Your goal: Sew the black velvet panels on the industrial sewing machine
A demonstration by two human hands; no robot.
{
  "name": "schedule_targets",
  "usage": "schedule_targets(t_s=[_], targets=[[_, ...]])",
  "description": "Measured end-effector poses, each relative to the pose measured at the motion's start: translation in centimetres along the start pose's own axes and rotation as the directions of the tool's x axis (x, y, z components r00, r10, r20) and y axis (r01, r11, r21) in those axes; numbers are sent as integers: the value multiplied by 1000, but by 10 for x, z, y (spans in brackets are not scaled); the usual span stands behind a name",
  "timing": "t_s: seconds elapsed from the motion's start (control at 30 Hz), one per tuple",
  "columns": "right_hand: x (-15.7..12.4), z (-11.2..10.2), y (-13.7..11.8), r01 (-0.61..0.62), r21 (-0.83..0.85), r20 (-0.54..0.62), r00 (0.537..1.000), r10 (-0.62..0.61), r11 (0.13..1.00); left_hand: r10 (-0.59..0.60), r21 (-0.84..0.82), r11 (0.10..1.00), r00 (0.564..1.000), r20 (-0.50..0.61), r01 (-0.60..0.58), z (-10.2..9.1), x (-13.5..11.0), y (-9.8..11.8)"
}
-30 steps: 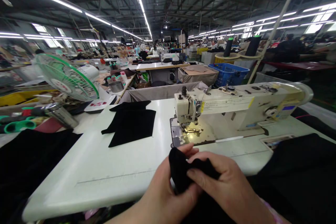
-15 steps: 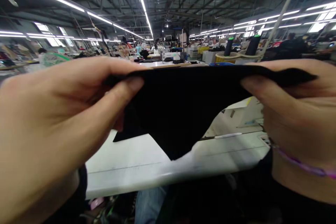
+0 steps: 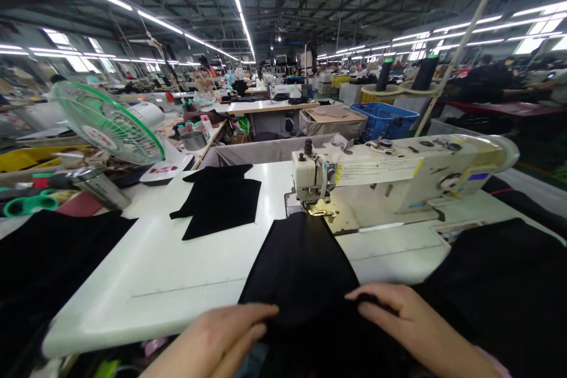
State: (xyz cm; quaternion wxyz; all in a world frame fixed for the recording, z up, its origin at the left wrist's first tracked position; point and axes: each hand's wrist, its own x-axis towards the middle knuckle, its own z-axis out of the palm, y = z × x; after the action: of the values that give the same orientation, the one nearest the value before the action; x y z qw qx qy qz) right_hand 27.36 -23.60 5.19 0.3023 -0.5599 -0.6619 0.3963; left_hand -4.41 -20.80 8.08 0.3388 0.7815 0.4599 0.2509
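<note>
A black fabric piece (image 3: pixel 303 266) lies over the front of the white sewing table, its narrow far end close to the presser foot of the sewing machine (image 3: pixel 376 168). I cannot tell whether that end is under the foot. My left hand (image 3: pixel 234 325) pinches the cloth's near left edge between thumb and fingers. At the near right edge, my right hand (image 3: pixel 394 310) grips the cloth, with a dark fold showing between thumb and forefinger. The lower part of the cloth hangs toward my lap and merges with dark clothing.
Several black cut pieces (image 3: pixel 224 198) lie on the table (image 3: pixel 177 266) left of the machine. A green fan (image 3: pixel 108 124) and a metal flask (image 3: pixel 100 186) stand at the left. More black fabric (image 3: pixel 505 283) covers the right side. Behind are a blue basket (image 3: pixel 385 121) and thread cones (image 3: pixel 425 74).
Both hands have come down from in front of my face to the table's front edge, bringing the black fabric with them. The machine and table are now uncovered to view.
</note>
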Motion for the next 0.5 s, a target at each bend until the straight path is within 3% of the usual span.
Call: schedule_targets(t_s=[0.1,0.23,0.33,0.5], targets=[[40,18,19,-34,-14,-183,983,31,999,-78,91,992,995,-64,84,1,59,-12],[97,36,40,38,-249,-393,910,-136,968,-117,445,883,989,-92,146,11,126,-42],[127,45,48,9,-368,-441,879,-183,930,-168,586,782,977,-134,215,18,148,-58],[152,50,57,-63,-347,-472,874,-117,936,-191,543,798,964,-185,262,27,156,-76]])
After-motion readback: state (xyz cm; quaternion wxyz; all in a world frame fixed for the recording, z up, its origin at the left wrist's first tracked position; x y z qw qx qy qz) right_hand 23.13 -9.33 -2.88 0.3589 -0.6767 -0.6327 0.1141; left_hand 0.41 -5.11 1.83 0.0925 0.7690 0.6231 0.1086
